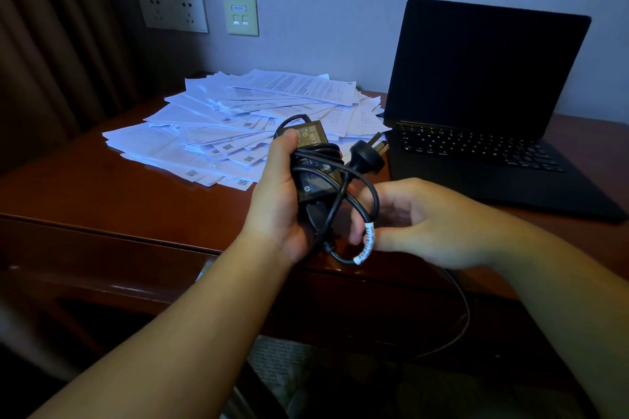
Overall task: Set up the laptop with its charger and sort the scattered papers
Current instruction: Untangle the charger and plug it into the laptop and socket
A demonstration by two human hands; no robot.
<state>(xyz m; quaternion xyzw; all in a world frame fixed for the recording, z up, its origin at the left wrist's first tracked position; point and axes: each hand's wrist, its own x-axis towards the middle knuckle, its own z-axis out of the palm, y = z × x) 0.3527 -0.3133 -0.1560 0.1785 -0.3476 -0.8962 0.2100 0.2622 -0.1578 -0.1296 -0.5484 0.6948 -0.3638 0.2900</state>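
Above the near edge of the dark reddish-brown wooden desk [102, 187], the left hand [279, 211] holds the black rectangular laptop charger brick [315, 163] upright in its palm, thumb curled over the brick's upper face and the other fingers wrapped round behind it, where they are mostly hidden. The brick's long axis runs near to far, tilted slightly rightward at the top. Its black rubber power cord [354, 194] is wound loosely about the body, and the black three-pin wall plug [369, 155] sticks out on the right side of the brick, prongs pointing up and away toward the right. The right hand [425, 224] sits just right of the bundle, thumb and forefinger pinching the cord's lower loop beside its white printed label [366, 245], the remaining fingers curled loosely. So the free end of cord lies on the right hand's side, and unwinding looks like the step in hand, with that hand better placed to pull the loops off to the right. A further length of thin cable appears to hang down below the desk front. The open black laptop [483, 112] rests on the desk to the far right, screen dark, nearer the right hand. The white double wall socket [172, 12] is on the far left wall, well apart from the plug, beyond the fanned pile of scattered white printed papers [238, 126], which lies unsorted left of the laptop.
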